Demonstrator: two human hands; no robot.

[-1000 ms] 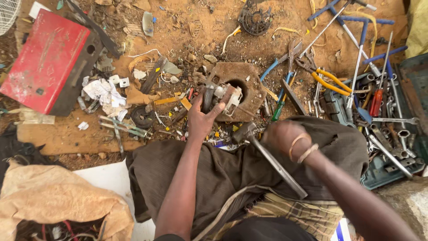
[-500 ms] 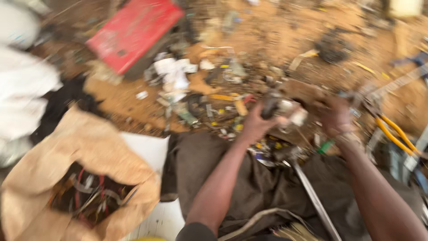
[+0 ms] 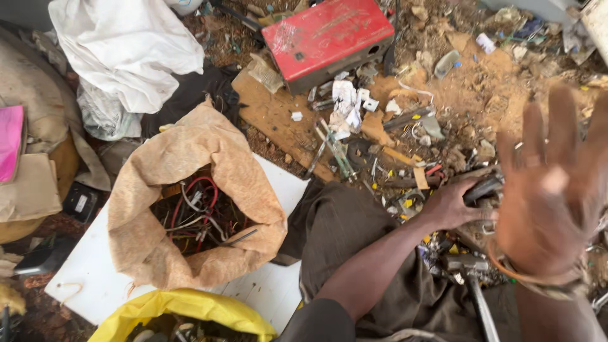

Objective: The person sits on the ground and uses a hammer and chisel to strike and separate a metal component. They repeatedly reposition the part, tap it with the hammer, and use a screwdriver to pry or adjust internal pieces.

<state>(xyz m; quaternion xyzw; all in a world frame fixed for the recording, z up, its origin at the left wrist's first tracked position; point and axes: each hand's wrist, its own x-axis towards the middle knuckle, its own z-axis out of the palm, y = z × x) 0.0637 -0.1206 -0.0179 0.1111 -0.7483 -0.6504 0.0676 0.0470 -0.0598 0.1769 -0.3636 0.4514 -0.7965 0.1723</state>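
My left hand (image 3: 451, 204) reaches forward and grips a dark metal part (image 3: 484, 188) among scrap on the dirt. My right hand (image 3: 550, 190) is raised close to the camera, blurred, fingers spread and palm empty, with bands on its wrist. A hammer (image 3: 472, 278) lies across my lap on the brown cloth, its head just below my left hand.
A tan sack (image 3: 190, 158) full of wires sits open on a white board (image 3: 95, 272) at left. A red metal box (image 3: 329, 35) lies at the top, with white cloth (image 3: 126, 44) to its left. A yellow bag (image 3: 183, 313) is at the bottom. Small scrap litters the dirt.
The view has swung left, bringing the sack and white cloth into sight. My right hand has risen from the scrap toward the camera and opened. My left hand keeps hold of the dark part.
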